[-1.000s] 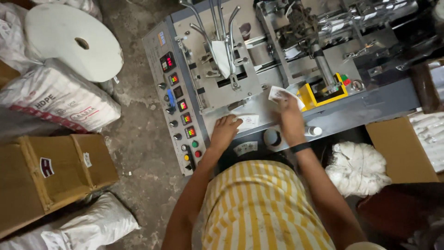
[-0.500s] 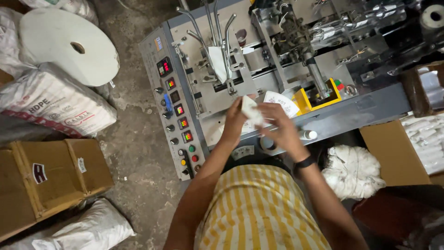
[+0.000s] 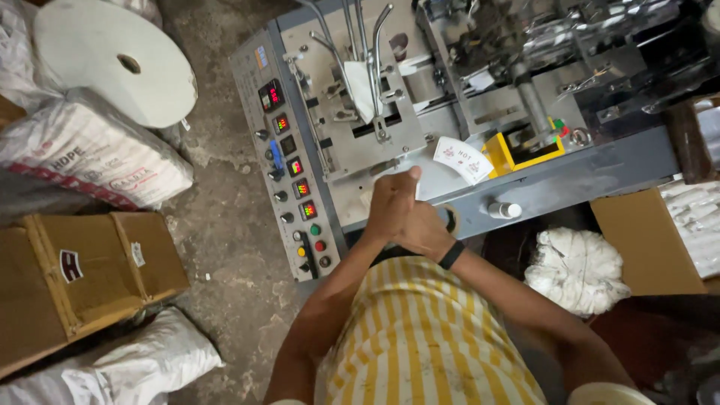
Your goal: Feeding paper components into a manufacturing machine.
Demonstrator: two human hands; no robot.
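At machine front: hands now clasped together; printed blank released.

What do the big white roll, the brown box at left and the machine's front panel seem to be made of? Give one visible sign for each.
Roll: probably paper or thin nonwoven sheet, matt white, wound flat around a small core hole.
Box: corrugated cardboard, dull brown, with folded flaps and taped seams.
Panel: likely painted or brushed sheet metal, grey with a dull sheen, carrying knobs and lit displays.

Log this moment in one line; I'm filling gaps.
left hand against right hand | over machine ledge | paper blank beside | grip unclear
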